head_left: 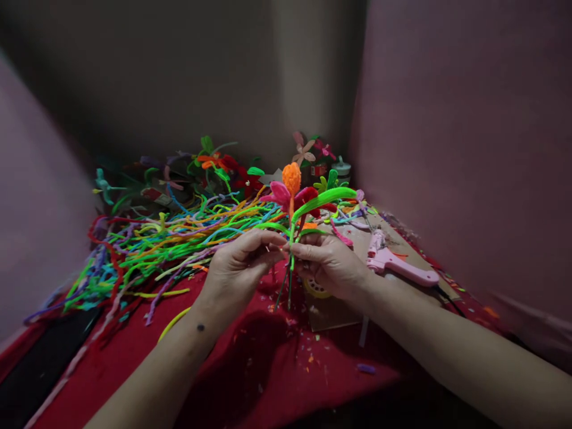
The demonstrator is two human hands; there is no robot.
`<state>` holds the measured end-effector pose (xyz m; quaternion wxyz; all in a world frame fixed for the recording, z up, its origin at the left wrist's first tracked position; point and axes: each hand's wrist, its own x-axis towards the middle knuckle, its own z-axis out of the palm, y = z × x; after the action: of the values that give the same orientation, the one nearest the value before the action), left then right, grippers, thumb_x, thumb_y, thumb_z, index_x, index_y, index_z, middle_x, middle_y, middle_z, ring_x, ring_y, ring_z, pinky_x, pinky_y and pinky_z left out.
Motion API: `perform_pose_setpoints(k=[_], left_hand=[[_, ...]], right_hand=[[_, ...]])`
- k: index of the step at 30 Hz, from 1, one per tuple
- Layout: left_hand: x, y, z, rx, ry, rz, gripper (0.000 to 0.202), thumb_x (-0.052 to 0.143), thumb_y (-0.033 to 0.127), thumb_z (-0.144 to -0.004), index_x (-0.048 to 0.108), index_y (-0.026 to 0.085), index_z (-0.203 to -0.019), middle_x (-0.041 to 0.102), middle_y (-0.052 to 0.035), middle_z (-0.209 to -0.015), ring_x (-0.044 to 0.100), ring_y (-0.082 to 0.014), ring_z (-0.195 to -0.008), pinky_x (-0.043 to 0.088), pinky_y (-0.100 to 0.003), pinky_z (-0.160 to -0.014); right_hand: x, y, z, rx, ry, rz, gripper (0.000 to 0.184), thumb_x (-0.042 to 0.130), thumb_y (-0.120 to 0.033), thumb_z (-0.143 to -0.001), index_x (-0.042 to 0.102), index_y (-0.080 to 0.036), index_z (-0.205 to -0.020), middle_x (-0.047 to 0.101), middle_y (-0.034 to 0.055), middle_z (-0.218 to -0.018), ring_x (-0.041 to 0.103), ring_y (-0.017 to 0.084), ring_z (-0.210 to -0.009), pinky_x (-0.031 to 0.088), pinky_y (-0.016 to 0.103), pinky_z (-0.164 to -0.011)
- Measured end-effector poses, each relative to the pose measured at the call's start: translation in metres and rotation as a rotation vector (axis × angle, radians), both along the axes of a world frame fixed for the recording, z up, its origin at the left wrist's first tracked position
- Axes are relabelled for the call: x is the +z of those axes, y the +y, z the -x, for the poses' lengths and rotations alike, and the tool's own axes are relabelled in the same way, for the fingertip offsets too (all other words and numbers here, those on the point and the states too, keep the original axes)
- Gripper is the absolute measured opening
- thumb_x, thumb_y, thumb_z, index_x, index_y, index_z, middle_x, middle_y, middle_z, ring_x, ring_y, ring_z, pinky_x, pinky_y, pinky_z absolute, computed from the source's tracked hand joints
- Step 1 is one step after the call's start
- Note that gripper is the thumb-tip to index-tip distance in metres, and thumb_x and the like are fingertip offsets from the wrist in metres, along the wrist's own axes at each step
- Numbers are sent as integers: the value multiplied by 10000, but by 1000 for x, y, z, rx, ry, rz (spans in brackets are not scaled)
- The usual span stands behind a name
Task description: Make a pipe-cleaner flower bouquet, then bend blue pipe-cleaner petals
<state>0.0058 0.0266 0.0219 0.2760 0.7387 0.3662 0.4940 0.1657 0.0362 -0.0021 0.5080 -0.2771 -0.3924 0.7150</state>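
Note:
Between my two hands stands a pipe-cleaner flower with a fuzzy orange head, bright green leaves and thin dark wire ends hanging below. My left hand pinches its green stem from the left, thumb and forefinger closed. From the right, my right hand grips the same stem between thumb and fingers; its lower fingers are partly hidden. Pink and dark red petals show behind the orange head, but I cannot tell whether they belong to this flower. A yellow round object lies partly hidden under my right hand.
A heap of colourful pipe cleaners spreads over the red cloth at left. Finished-looking flowers stand behind. On the right, a pink glue gun lies on a board. A black flat object is at lower left.

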Motion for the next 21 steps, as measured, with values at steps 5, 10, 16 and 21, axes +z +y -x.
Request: perform_pose_setpoints(k=[5,10,16,21], left_hand=[[0,3,3,-39,161,-173,101,613,123,-793,672,196,-831,638,0,-787,587,-116,-736,466,-220,-675],[-2,3,5,-32,323,-347,108,596,112,-811,641,200,-855,619,5,-840,589,-101,-772,460,-199,-704],[1,-1,4,-6,469,-481,104,548,70,-832,577,169,-819,599,-6,-832,576,-79,-753,440,-166,-679],[2,-6,1,13,533,-516,102,520,62,-831,553,156,-811,587,-19,-794,559,-93,-725,429,-186,-657]], right_hand=[[-1,-1,-2,22,12,9,261,798,-259,-564,581,-141,-650,443,-58,-536,335,44,-457,238,199,-436],[-2,-1,-4,59,12,14,275,802,-262,-563,559,-144,-616,413,-66,-527,306,39,-456,234,198,-442],[-2,-2,-6,97,2,-36,227,774,-276,-612,590,-146,-642,425,-59,-551,317,39,-461,241,195,-447],[-7,0,-7,75,-30,-93,216,742,-283,-657,572,-152,-634,411,-61,-545,324,47,-470,236,211,-463]])
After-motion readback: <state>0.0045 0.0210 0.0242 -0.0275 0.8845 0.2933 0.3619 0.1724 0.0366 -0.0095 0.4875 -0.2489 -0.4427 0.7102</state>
